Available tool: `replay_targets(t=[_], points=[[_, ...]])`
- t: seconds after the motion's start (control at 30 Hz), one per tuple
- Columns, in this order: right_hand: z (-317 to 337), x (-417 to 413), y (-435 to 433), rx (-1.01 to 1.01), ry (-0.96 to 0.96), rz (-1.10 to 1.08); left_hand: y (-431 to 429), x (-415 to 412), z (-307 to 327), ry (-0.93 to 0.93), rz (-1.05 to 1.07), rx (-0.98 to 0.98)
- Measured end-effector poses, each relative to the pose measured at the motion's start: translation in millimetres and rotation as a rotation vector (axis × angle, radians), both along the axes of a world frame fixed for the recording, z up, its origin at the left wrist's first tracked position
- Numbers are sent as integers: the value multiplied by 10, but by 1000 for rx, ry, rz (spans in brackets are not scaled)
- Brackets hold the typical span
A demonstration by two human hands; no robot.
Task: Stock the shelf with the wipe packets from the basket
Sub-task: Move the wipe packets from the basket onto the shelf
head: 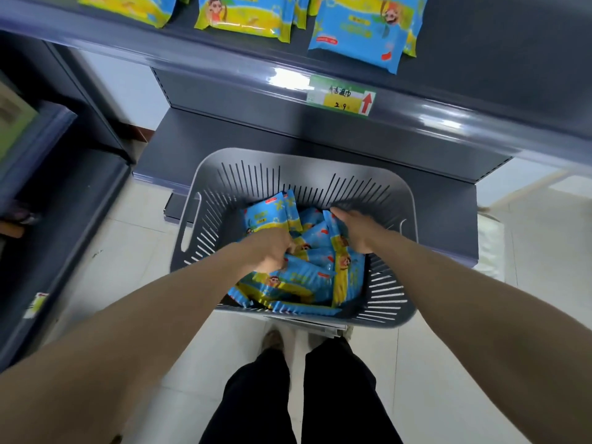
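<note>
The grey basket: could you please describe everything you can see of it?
The basket is grey plastic, rounded-rectangular, with slotted walls and a handle cutout in its left wall. It stands upright before the lowest shelf, holding blue-and-yellow wipe packets; the left hand and right hand hold packets inside it.

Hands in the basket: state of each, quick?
Left hand: fingers curled on a flat wipe packet in the basket.
Right hand: grips an upright wipe packet.
</note>
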State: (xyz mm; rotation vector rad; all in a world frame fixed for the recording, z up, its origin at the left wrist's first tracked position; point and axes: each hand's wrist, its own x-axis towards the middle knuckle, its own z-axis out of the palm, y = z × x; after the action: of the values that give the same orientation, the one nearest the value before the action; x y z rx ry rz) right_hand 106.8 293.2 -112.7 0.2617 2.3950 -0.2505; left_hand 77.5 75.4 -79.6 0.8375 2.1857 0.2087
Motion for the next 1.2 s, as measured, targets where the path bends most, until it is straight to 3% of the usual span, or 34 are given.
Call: replay_targets(t=[0.2, 0.4, 0.53, 0.8, 0.97, 1.03, 1.13, 1.2], points=[[-108, -195, 20, -110, -51, 43, -145, -145, 277, 35, 173, 193], [181, -184, 89, 5, 55, 196, -196, -159, 507, 53, 164, 175], [779, -285, 41, -49, 55, 206, -79, -243, 790, 114, 122, 165], [2476, -426, 321, -35, 315, 136, 359, -444, 1708, 262, 36, 346], [3309, -558, 940, -321, 362, -142, 798, -602, 2250, 369, -16, 487], [3487, -685, 1210, -259, 436, -182, 999, -657, 2428, 391, -8, 555], [3604, -941, 1535, 67, 568, -54, 1330, -762, 2635, 383, 32, 659], [3598, -1138, 1726, 171, 654, -10, 1569, -862, 2711, 369, 75, 710]])
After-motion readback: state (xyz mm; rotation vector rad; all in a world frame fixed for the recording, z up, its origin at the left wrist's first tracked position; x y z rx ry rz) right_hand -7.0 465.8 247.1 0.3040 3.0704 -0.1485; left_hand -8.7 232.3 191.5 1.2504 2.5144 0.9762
